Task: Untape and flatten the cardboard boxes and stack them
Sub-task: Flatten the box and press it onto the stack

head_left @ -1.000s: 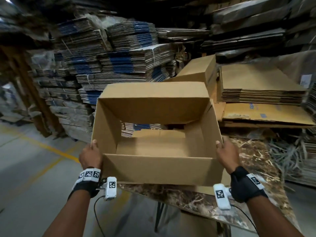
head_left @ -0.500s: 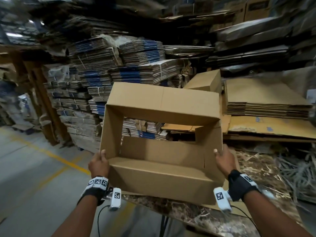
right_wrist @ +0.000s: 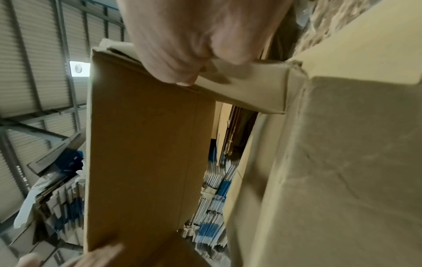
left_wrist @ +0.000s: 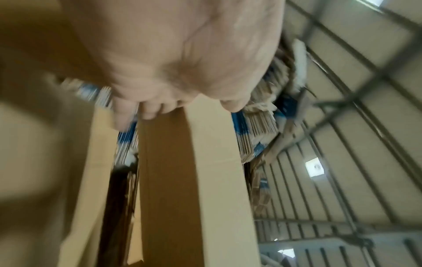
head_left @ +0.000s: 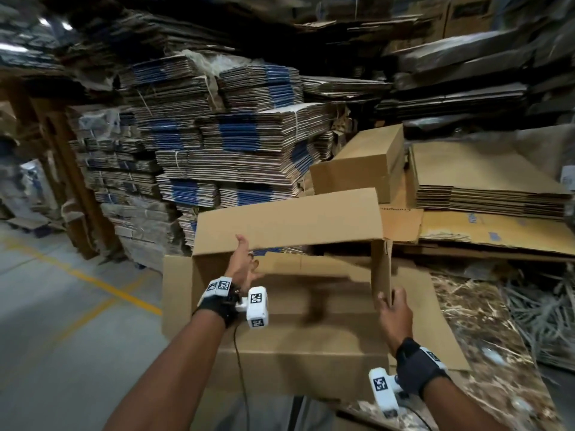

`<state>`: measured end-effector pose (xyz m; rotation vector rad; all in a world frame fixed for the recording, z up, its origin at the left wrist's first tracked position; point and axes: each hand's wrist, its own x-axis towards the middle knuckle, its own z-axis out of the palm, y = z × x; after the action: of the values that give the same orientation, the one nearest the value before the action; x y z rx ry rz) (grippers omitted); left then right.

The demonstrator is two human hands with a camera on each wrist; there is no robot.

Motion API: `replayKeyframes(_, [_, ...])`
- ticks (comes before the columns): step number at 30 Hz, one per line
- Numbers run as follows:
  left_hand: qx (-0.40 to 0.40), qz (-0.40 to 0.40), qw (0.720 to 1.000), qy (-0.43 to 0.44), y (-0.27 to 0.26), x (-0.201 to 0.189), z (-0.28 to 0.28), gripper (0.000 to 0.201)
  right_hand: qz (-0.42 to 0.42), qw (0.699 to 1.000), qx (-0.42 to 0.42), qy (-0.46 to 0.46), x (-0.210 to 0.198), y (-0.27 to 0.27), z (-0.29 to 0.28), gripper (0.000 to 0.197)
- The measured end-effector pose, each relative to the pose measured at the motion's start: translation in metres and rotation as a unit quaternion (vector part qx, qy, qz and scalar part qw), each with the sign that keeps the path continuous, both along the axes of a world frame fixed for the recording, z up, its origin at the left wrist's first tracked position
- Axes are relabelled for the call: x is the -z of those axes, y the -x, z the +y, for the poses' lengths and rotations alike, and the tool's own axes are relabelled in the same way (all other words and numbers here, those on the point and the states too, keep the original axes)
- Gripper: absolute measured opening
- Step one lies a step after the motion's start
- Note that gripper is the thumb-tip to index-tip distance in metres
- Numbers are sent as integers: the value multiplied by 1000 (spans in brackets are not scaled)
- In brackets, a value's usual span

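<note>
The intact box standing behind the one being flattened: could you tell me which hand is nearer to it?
Right. The right hand sits below the intact box; the left hand is farther left.

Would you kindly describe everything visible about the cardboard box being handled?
The cardboard box is plain brown corrugated board, open at both ends, lying partly collapsed on a marbled table. Its flaps are spread; the top panel is raised. The left hand touches that panel's near edge, and the right hand grips the upright right wall. No tape is visible.
</note>
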<state>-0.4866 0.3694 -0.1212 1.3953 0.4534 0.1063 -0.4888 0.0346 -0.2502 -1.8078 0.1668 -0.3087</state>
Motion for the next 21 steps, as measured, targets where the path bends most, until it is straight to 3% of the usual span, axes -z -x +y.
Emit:
replayKeyframes(2, [-37,-56,993,94,-4,-4,-18,82,-1,1000,-27,9,7,4,2,5])
replayKeyframes(6, [-36,-84,978,186,-29,-8,-37,98,-15,997,-77,22,18,14,7,12])
replayKeyframes(9, [-80,-88,973,198,-33,-20,-58,58,-12,993,-116,2,23,22,16,18])
replayKeyframes(11, [-128,-71,974,171,-35,-24,-64,43,-4,988,-152,-1,22,27,18,23])
replayKeyframes(16, [-218,-76,967,109,-31,-33,-39,71,36,941,-332,64,19,29,1,79])
replayKeyframes(19, [-251,-85,957,116,-20,-28,-15,66,42,946,-315,68,8,23,-4,89])
replayKeyframes(21, [-276,-76,951,112,-7,-23,1,76,31,957,-281,68,-10,18,-5,85])
